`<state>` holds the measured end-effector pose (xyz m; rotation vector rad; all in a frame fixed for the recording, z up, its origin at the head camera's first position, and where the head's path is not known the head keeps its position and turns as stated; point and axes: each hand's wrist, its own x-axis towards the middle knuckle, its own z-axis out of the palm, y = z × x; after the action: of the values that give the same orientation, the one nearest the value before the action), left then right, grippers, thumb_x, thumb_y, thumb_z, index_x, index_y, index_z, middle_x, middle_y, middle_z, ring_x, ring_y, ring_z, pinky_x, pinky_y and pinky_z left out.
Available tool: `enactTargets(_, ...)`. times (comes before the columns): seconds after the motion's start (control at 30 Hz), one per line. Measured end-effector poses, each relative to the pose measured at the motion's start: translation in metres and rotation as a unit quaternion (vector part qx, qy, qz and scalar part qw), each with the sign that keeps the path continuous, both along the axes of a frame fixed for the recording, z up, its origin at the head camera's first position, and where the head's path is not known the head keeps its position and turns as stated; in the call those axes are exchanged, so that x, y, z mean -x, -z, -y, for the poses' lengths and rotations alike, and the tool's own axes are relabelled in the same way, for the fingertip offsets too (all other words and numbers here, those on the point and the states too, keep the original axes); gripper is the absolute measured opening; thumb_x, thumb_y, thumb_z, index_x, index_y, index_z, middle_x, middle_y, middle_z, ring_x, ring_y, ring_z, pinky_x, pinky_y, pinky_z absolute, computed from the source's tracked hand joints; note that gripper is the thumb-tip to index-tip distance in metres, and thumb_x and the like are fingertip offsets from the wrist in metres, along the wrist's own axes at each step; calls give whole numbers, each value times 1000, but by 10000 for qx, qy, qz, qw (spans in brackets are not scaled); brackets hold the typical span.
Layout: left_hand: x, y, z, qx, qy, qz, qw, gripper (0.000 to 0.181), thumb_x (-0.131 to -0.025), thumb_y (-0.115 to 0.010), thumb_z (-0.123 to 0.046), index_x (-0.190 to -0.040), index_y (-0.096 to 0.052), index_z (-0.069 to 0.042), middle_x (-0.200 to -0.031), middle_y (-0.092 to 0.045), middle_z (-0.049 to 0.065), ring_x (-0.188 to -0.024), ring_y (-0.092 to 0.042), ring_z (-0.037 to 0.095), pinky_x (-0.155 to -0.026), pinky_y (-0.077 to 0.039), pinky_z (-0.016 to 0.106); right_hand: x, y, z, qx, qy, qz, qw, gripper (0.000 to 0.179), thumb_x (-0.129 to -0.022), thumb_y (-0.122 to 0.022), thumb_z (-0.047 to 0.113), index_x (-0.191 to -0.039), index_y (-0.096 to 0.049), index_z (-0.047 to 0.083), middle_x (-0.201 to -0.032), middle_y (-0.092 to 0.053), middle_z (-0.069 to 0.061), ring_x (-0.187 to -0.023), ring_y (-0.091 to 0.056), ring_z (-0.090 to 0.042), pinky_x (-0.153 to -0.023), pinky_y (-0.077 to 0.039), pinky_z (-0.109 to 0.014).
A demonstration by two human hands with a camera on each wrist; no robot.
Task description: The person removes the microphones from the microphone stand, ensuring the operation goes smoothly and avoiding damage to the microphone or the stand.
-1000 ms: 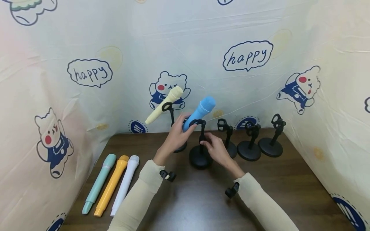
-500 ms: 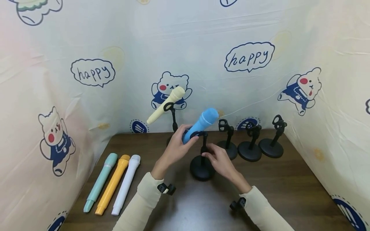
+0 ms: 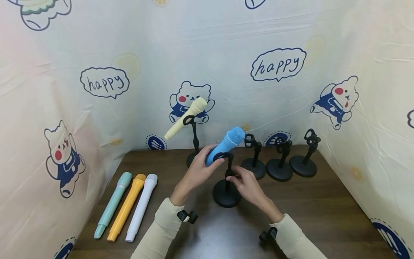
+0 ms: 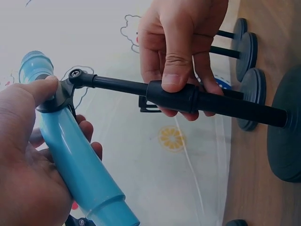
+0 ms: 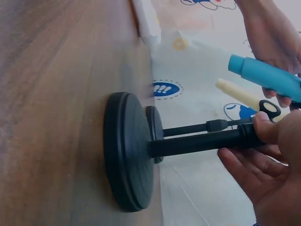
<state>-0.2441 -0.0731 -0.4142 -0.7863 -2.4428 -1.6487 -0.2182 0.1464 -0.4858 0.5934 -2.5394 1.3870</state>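
A blue microphone point(image 3: 227, 142) sits tilted in the clip point(image 4: 60, 96) of a black desk stand point(image 3: 227, 193), its head pointing up and right. My left hand point(image 3: 198, 172) grips the microphone from the left, and in the left wrist view the thumb presses at the clip. On the stand's pole, my right hand point(image 3: 248, 183) pinches the thick collar point(image 4: 171, 95) between thumb and fingers. The stand's round base point(image 5: 129, 153) is at the tabletop. Behind my left hand, a cream microphone point(image 3: 185, 118) rests slanted in another black stand point(image 3: 195, 138).
Three black stands with bare clips, a near one point(image 3: 253, 167), a middle one point(image 3: 279, 168) and a far right one point(image 3: 303, 164), line the table's back right. Mint point(image 3: 113, 205), orange point(image 3: 126, 208) and white point(image 3: 141, 208) microphones lie side by side at the left. A printed cloth point(image 3: 220, 64) surrounds the table.
Both hands have brought the blue microphone and its stand nearer to me, mostly in the first half second. Both grips look the same. The other microphones and stands stay put.
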Motion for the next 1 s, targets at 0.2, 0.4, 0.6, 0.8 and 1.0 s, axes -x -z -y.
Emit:
enactTargets(0.2,2,3,0,-56,132,190,9997,51,-106,-69,-28,-152,-51,-16,-143,-61,12,-123,-59,33,-108,-52,59,1,-5,0,-80,-28,-309,9995,28,-99,-78,14,-125,-70,9,-115,-73,-6,-103,-74,-20,-92,-65,-36)
enactTargets(0.4,1,3,-1,-84,159,218,9996,49,-106,-68,-26,-151,-51,-14,-141,-60,13,-121,-60,33,-107,-53,58,1,-7,1,-66,-5,-402,9992,25,-98,-79,13,-122,-72,10,-112,-74,-4,-102,-75,-19,-93,-65,-36)
enactTargets(0.6,-1,1,-1,-114,178,257,9994,48,-107,-67,-25,-150,-50,-13,-140,-61,13,-120,-60,32,-105,-54,56,2,-6,1,-82,-12,-448,9990,25,-97,-79,12,-121,-72,8,-110,-75,-5,-101,-76,-19,-92,-65,-36)
enactTargets(0.8,-2,3,-1,-167,203,353,9990,48,-108,-65,-25,-151,-48,-11,-139,-61,15,-118,-60,31,-103,-54,52,1,-6,2,-113,12,-449,9989,26,-97,-79,12,-121,-73,5,-109,-76,-5,-100,-76,-20,-92,-65,-37)
enactTargets(1.0,-2,8,-1,-401,291,533,9973,48,-109,-64,-24,-151,-47,-12,-138,-60,16,-117,-60,32,-103,-52,50,1,-5,2,-52,33,-420,9991,25,-97,-79,12,-121,-73,6,-108,-76,-5,-99,-76,-19,-90,-65,-36)
